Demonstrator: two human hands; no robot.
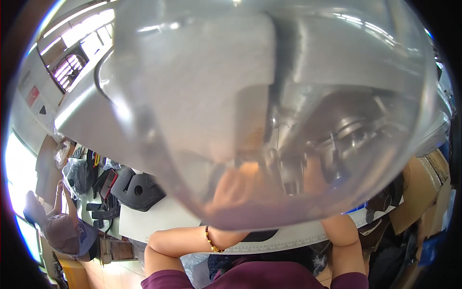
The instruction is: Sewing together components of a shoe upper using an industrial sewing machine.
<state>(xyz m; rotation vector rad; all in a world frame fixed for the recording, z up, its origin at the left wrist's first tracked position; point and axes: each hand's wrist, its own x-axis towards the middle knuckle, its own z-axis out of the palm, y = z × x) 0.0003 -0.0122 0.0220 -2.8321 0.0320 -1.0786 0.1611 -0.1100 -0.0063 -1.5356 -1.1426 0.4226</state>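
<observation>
A large clear plastic cover (211, 219) fills the upper middle of the view, and I see both of my hands only through it, distorted and blurred. Behind it is the pale body of what looks like a sewing machine (207, 67), with shiny metal parts (349, 127) at its right. My left hand (233, 185) is by the machine's lower middle; its fingers are smeared, and anything in them cannot be made out. My right hand (315, 180) is farther right, near the metal parts, its fingers likewise indistinct. A dark flat piece (260, 235) lies partly under my left wrist, which wears a beaded bracelet (209, 239).
The white table (137, 224) has a ruler strip (284, 244) along its near edge. Black molded pieces (138, 189), straps (104, 211) and a clear plastic bag (77, 176) lie at left. Another person (62, 229) works at far left. A cardboard box (416, 192) stands at right.
</observation>
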